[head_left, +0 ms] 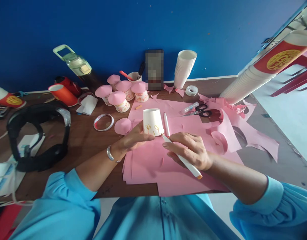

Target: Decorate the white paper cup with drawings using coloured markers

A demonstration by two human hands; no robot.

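Pink sheets point(143, 166) spread beneath both hands, perhaps as a work surface. Beyond the right hand point(190, 150), farther right, is a wrapped cup stack point(250, 81). Beyond the left hand point(134, 138), slightly left, pink-topped cups point(122, 106) stand grouped, presumably to leave working room. The left fingers curl round an inverted white cup point(152, 117) – likely steadying its side for drawing – while the right pinches a marker point(185, 161), nib at the cup's lower edge beside orange flowers point(148, 128). The stack's yellow emblem point(282, 60) carries lettering, too unclear to read.
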